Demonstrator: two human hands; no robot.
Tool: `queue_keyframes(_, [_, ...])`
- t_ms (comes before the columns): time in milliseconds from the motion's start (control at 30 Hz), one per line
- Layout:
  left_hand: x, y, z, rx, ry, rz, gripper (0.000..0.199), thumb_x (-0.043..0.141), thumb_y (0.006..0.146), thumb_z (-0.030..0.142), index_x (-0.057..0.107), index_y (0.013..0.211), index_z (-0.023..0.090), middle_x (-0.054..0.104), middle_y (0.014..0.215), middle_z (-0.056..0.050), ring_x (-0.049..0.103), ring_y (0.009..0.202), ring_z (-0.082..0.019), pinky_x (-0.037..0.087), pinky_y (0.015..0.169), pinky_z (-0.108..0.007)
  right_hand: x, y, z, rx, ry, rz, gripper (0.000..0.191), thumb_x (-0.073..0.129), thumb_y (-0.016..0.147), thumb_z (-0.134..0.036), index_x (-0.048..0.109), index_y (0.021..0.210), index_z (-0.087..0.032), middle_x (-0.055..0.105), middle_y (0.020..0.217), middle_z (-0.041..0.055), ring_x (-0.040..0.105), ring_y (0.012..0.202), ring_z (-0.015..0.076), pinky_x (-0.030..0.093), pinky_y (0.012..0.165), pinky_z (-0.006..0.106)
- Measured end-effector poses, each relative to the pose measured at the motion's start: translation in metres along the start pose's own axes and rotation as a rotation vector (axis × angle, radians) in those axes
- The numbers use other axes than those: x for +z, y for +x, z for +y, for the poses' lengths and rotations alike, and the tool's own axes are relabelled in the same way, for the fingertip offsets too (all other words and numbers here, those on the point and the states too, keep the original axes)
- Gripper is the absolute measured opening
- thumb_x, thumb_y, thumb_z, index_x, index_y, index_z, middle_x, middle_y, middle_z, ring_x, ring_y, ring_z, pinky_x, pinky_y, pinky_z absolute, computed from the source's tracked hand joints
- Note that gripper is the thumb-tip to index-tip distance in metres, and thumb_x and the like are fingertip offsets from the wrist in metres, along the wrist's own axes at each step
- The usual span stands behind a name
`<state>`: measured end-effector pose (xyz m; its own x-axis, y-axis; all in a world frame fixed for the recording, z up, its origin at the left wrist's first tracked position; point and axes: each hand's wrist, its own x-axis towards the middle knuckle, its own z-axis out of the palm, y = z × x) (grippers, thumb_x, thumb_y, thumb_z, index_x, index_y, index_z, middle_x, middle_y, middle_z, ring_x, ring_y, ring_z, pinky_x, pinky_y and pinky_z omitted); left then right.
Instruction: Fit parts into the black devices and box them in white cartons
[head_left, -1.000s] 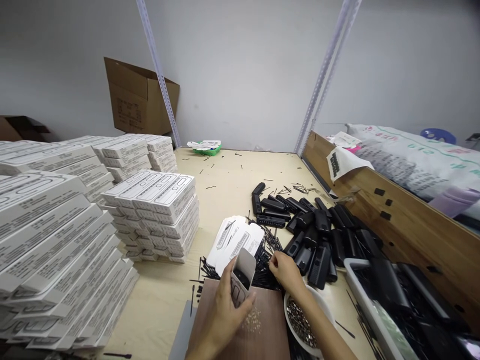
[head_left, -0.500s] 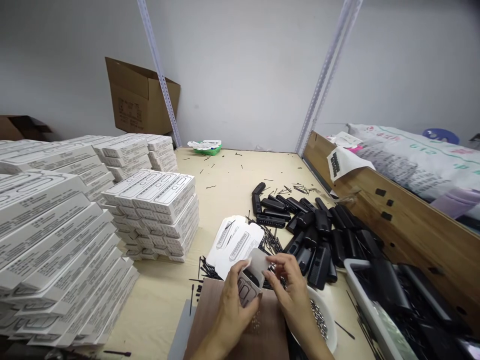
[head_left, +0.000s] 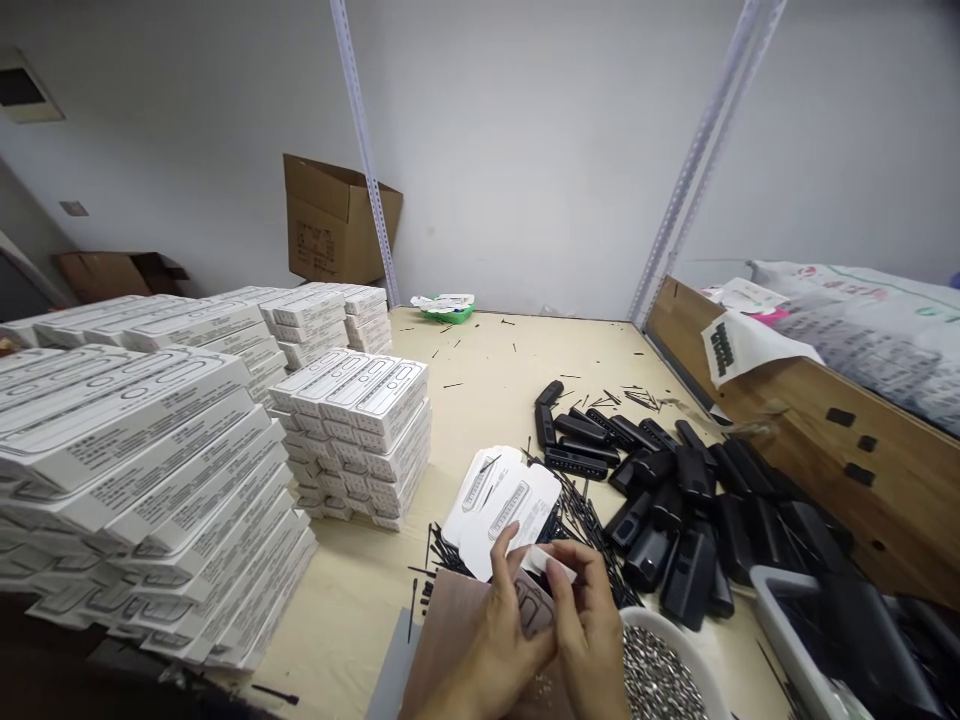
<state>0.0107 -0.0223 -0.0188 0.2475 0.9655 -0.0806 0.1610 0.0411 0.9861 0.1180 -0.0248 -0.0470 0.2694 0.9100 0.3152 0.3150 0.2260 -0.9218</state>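
A small white printed box (head_left: 534,606) is gripped in my left hand (head_left: 504,630), with the fingers closed along its side. My right hand (head_left: 589,615) pinches the white end flap (head_left: 553,567) at the top of that box. The inside of the box is hidden by the flap and fingers. Below both hands is a brown board (head_left: 442,625). Just beyond them lie flat white printed cards (head_left: 517,505). A white bowl (head_left: 716,690) of small metal pieces (head_left: 660,670) sits to the right of my right hand.
Stacks of white boxes (head_left: 367,440) fill the left side. Black handheld devices (head_left: 667,490) lie heaped at right, beside a grey tray (head_left: 780,610) holding more. Thin black sticks (head_left: 581,510) are scattered around the cards. A wooden side board (head_left: 795,420) borders the table's right.
The end flap stood raised with the box open; now it is folded down under my right fingers. My right hand has come closer to my left. The camera view has turned left.
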Motion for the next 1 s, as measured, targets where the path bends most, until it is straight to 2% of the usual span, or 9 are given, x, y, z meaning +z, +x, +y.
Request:
queue_keyframes(133, [0.0, 0.002, -0.003, 0.062, 0.008, 0.022, 0.072, 0.057, 0.081, 0.03, 0.012, 0.137, 0.017, 0.041, 0.138, -0.021, 0.042, 0.129, -0.024, 0.032, 0.107, -0.038, 0.001, -0.003, 0.008, -0.312, -0.074, -0.03, 0.02, 0.051, 0.088, -0.026, 0.065, 0.102, -0.024, 0.066, 0.104, 0.0081, 0.059, 0.101, 0.0245, 0.047, 0.087, 0.039])
queue_keyframes(200, [0.001, 0.004, -0.005, 0.08, 0.034, 0.029, 0.059, 0.053, 0.084, 0.029, 0.018, 0.131, 0.017, 0.044, 0.135, -0.021, 0.046, 0.124, -0.024, 0.036, 0.104, -0.038, 0.002, -0.005, 0.01, -0.38, -0.083, -0.022, 0.021, 0.052, 0.087, -0.025, 0.065, 0.104, -0.025, 0.065, 0.106, 0.0083, 0.058, 0.104, 0.0254, 0.046, 0.088, 0.041])
queue_keyframes(400, [0.007, 0.008, 0.003, 0.114, 0.118, 0.046, 0.05, 0.06, 0.079, 0.029, 0.029, 0.117, 0.02, 0.046, 0.128, -0.016, 0.045, 0.124, -0.023, 0.035, 0.104, -0.038, -0.009, 0.007, -0.002, -0.015, -0.055, -0.034, 0.023, 0.044, 0.091, -0.034, 0.061, 0.1, -0.022, 0.065, 0.1, 0.0067, 0.061, 0.093, 0.0214, 0.049, 0.081, 0.034])
queue_keyframes(600, [0.003, 0.006, -0.008, 0.14, 0.094, 0.012, 0.046, 0.051, 0.083, 0.03, 0.025, 0.12, 0.02, 0.049, 0.127, -0.016, 0.054, 0.112, -0.023, 0.043, 0.097, -0.039, -0.003, -0.004, 0.0, -0.29, -0.059, -0.031, 0.02, 0.051, 0.087, -0.028, 0.065, 0.101, -0.025, 0.064, 0.108, 0.0074, 0.057, 0.105, 0.024, 0.048, 0.089, 0.039])
queue_keyframes(667, [0.001, 0.003, -0.015, 0.148, 0.137, 0.008, 0.048, 0.051, 0.083, 0.032, 0.027, 0.123, 0.022, 0.047, 0.13, -0.016, 0.052, 0.117, -0.025, 0.042, 0.1, -0.041, -0.001, -0.009, 0.008, -0.262, -0.017, -0.064, 0.023, 0.051, 0.088, -0.031, 0.064, 0.106, -0.027, 0.062, 0.115, 0.0066, 0.055, 0.11, 0.0251, 0.046, 0.093, 0.041])
queue_keyframes(733, [-0.002, 0.001, -0.011, 0.152, 0.233, 0.005, 0.056, 0.058, 0.077, 0.032, 0.033, 0.127, 0.028, 0.047, 0.132, -0.011, 0.049, 0.122, -0.027, 0.041, 0.103, -0.039, -0.006, -0.007, 0.02, -0.124, 0.066, -0.102, 0.027, 0.047, 0.09, -0.038, 0.063, 0.109, -0.029, 0.058, 0.123, 0.006, 0.053, 0.115, 0.0259, 0.045, 0.096, 0.041])
queue_keyframes(833, [-0.021, 0.01, 0.031, 0.184, 0.443, 0.046, 0.065, 0.064, 0.071, 0.031, 0.041, 0.132, 0.036, 0.05, 0.128, -0.005, 0.057, 0.109, -0.026, 0.05, 0.09, -0.032, -0.025, 0.005, 0.04, 0.124, 0.25, 0.006, 0.046, 0.048, 0.082, -0.059, 0.062, 0.109, -0.024, 0.061, 0.119, 0.0096, 0.06, 0.104, 0.0281, 0.053, 0.084, 0.041])
queue_keyframes(933, [-0.066, 0.041, 0.108, 0.206, 0.731, 0.32, 0.072, 0.056, 0.081, 0.039, 0.025, 0.145, 0.028, 0.051, 0.125, -0.007, 0.063, 0.088, -0.023, 0.054, 0.07, -0.03, -0.049, 0.015, 0.051, 0.291, 0.323, 0.096, 0.055, 0.049, 0.08, -0.064, 0.06, 0.11, -0.019, 0.065, 0.11, 0.0114, 0.064, 0.093, 0.0264, 0.054, 0.078, 0.039])
queue_keyframes(1000, [-0.109, 0.072, 0.157, 0.257, 0.964, 0.525, 0.071, 0.05, 0.087, 0.043, 0.021, 0.147, 0.017, 0.052, 0.126, -0.013, 0.061, 0.093, -0.024, 0.051, 0.075, -0.032, -0.061, 0.014, 0.049, 0.352, 0.285, 0.103, 0.054, 0.049, 0.081, -0.063, 0.061, 0.109, -0.019, 0.067, 0.108, 0.0102, 0.065, 0.09, 0.025, 0.052, 0.079, 0.036])
